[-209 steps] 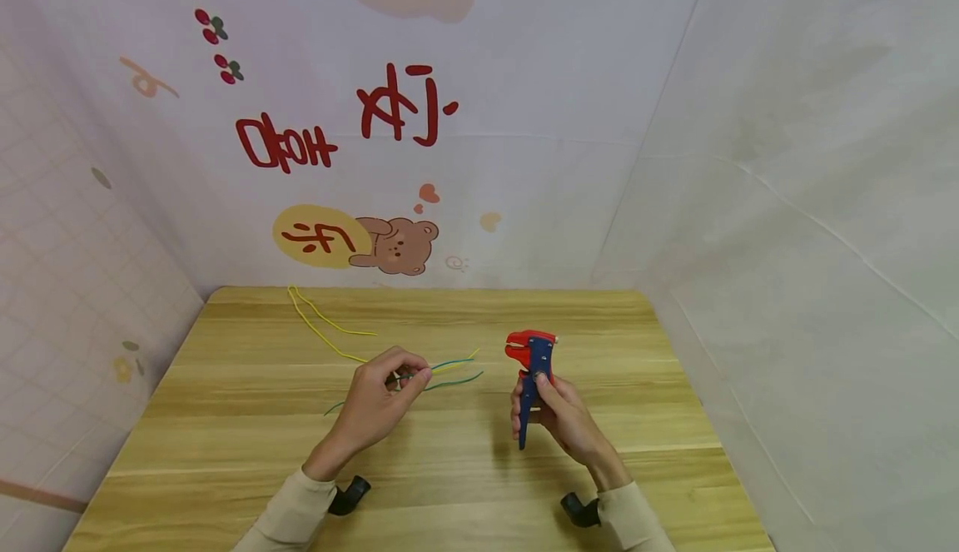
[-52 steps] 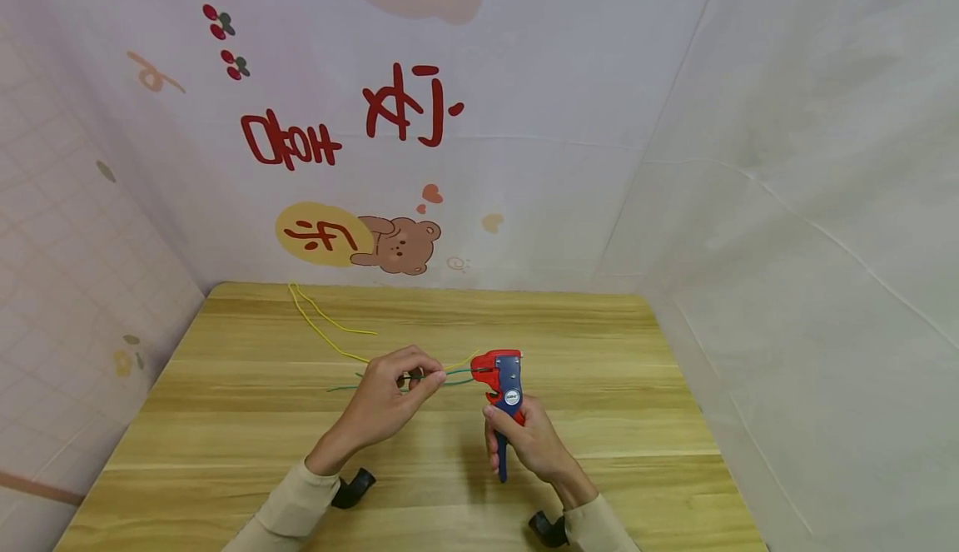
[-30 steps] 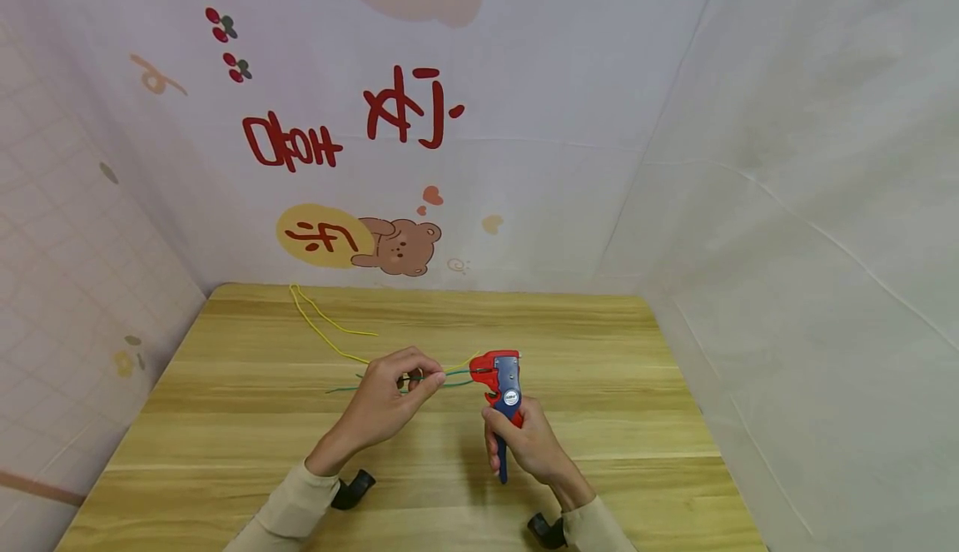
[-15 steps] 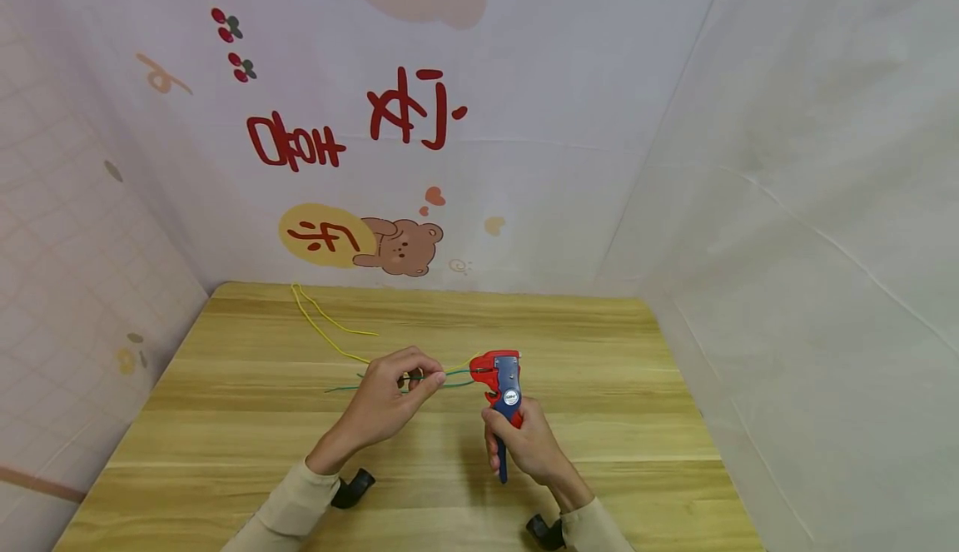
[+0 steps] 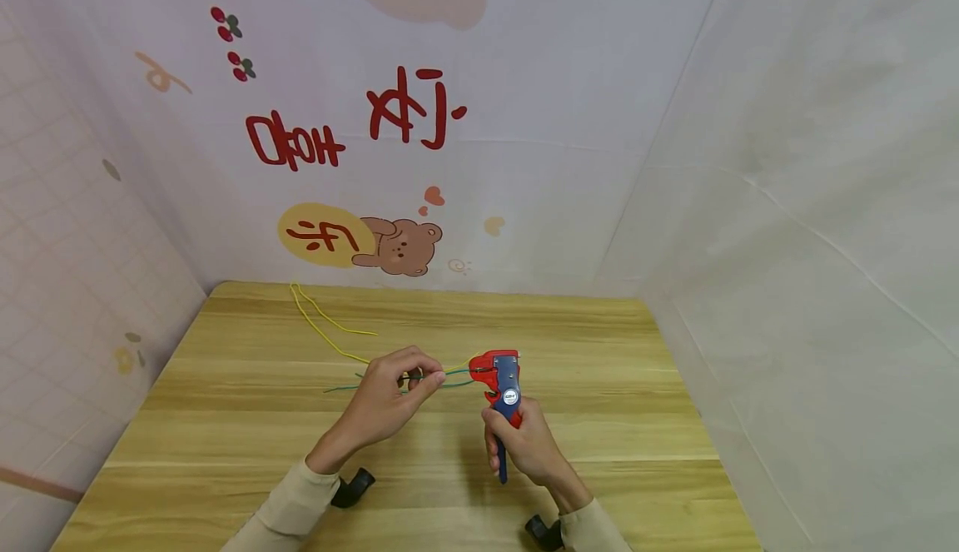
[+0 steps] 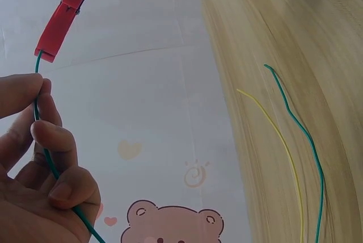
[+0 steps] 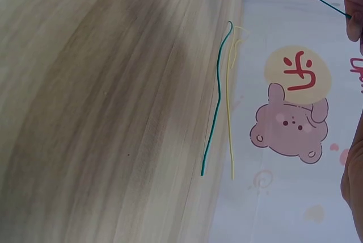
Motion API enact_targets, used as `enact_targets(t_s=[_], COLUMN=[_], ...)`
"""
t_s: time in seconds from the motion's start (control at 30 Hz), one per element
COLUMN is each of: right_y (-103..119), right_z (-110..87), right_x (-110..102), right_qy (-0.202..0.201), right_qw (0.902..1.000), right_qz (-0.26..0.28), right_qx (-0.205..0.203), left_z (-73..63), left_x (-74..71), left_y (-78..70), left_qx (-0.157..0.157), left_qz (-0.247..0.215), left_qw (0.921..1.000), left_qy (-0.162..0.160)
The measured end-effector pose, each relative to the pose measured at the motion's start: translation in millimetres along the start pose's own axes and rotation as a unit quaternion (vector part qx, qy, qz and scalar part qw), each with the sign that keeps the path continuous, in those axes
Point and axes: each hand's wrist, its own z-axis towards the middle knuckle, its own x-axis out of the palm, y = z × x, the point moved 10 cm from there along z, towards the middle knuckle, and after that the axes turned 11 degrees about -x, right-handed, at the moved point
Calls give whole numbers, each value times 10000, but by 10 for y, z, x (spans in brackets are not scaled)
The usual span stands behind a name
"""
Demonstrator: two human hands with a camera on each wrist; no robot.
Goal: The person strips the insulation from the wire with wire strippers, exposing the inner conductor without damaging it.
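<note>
My left hand (image 5: 390,394) pinches a green wire (image 6: 82,217) between thumb and fingertip, its other fingers curled loosely along it. The wire's front end runs into the red mouth of a wire stripper (image 5: 507,381). My right hand (image 5: 532,444) grips that tool's blue and red handles, thumb on the near side. In the left wrist view the red head (image 6: 57,30) of the stripper meets the wire just past my fingertips. A second green wire (image 7: 219,95) lies on the table below, beside a yellow wire (image 7: 229,107).
The wooden table (image 5: 599,419) ends at a printed cloth wall (image 5: 554,202) behind and side walls at left and right. The yellow wire's folded part (image 5: 318,331) reaches the back left. Dark wrist mounts (image 5: 352,488) sit under both forearms.
Over the seven seconds, my right hand has brought the wire stripper left onto the green wire's end, and my left hand has shifted slightly right. In the last second both hands stay almost still.
</note>
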Motion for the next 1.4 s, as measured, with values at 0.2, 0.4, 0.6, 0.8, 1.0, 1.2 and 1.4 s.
enact_targets(t_s=[0.2, 0.4, 0.6, 0.8, 1.0, 1.2, 1.4], right_y=[-3, 9, -7, 22, 37, 26, 20], right_z=[9, 2, -3, 14, 35, 35, 26], right_x=[12, 25, 18, 44, 70, 77, 70], right_qy=[-19, -10, -55, -52, -25, -36, -90], right_qw=[10000, 10000, 9998, 9999, 9999, 9999, 9998], right_qz=[-26, -83, -109, -123, -57, -37, -53], right_qx=[34, 37, 130, 105, 147, 162, 165], left_z=[-4, -14, -7, -11, -15, -12, -7], left_x=[-6, -14, -15, -38, -66, -69, -67], left_y=[0, 1, 0, -4, 6, 9, 3], left_qx=[19, 86, 26, 90, 127, 168, 198], left_qz=[29, 43, 43, 87, 113, 124, 102], left_qw=[10000, 9999, 10000, 9999, 9996, 9995, 9994], left_qy=[-33, -79, -43, -101, -205, -246, -270])
